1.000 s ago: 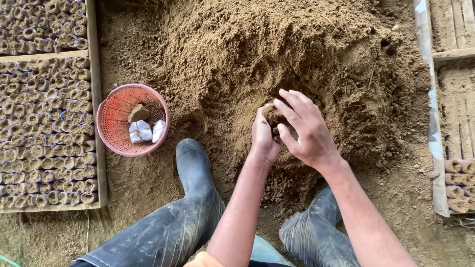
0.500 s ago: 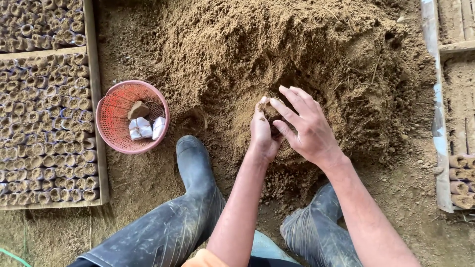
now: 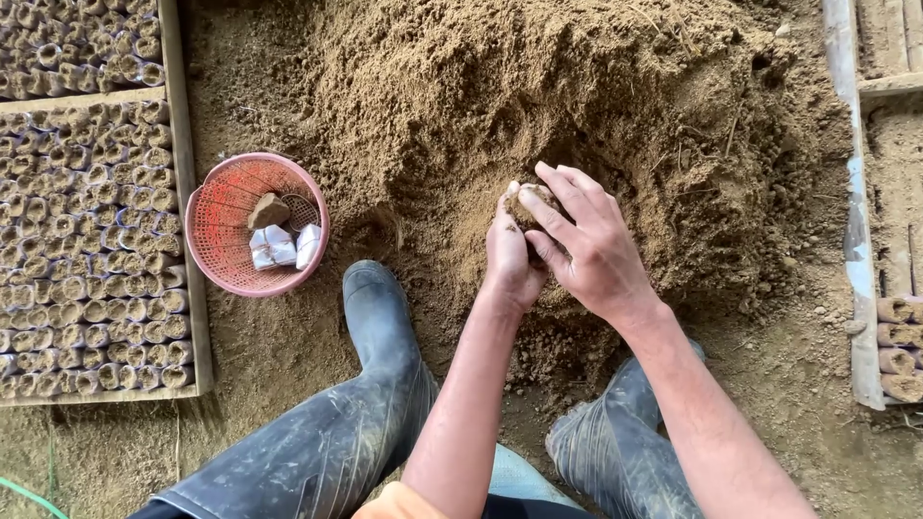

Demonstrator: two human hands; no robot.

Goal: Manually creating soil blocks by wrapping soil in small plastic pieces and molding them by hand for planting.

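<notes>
The light is soft and even, like daylight on a cloudy day or in the shade. Nothing is too bright or too dark, and there is no glare. Small dark shadows sit in the hollows of the soil heap [image 3: 577, 125] and under the hands. The picture is sharp almost everywhere; you can see grains of soil and mud marks on the rubber boots [image 3: 385, 327]. The wooden frames [image 3: 183, 192] at the edges bend a little.

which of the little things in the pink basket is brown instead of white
The brown lump at the back of the pink basket, farthest from the boots. The two small packets and in front of it are white.
</notes>
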